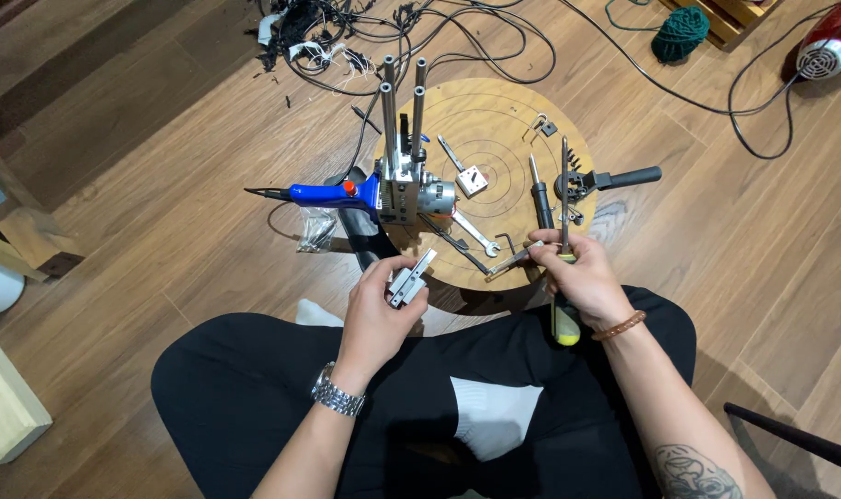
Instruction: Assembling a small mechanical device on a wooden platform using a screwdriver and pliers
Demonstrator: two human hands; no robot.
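Small silvery metal block with a grooved face [411, 275] sits in the left hand [379, 310], whose fingers are closed around it, thumb on the upper edge; its long axis runs diagonally, rising toward the round wooden board [508, 125]. It is held just off the near-left edge of that board, above the person's crossed legs in black trousers [254, 379].

Right hand [577, 277], at the near edge of the board, is clamped on a long screwdriver with a dark shaft and yellow-green handle end [564, 240]. The shaft stands nearly upright in the view, tip pointing away over the board, handle end toward the lap. The same fingers also touch a thin metal rod [513, 261] that lies slanting toward the block. The block lies to the left of the screwdriver, apart from it; the left hand is the nearer one, already holding it.

On the board's left edge stands a metal assembly with 4 upright grey tubes [402, 139], and a blue-handled soldering iron [319, 193] points left from it. A flat wrench [471, 231], a black-handled tool [614, 178] and a small white tag [473, 178] lie on the board. Beyond the board's far edge are tangled black cables [346, 37]; a ball of green yarn [681, 32] lies beyond its far-right. No container shows any contents.
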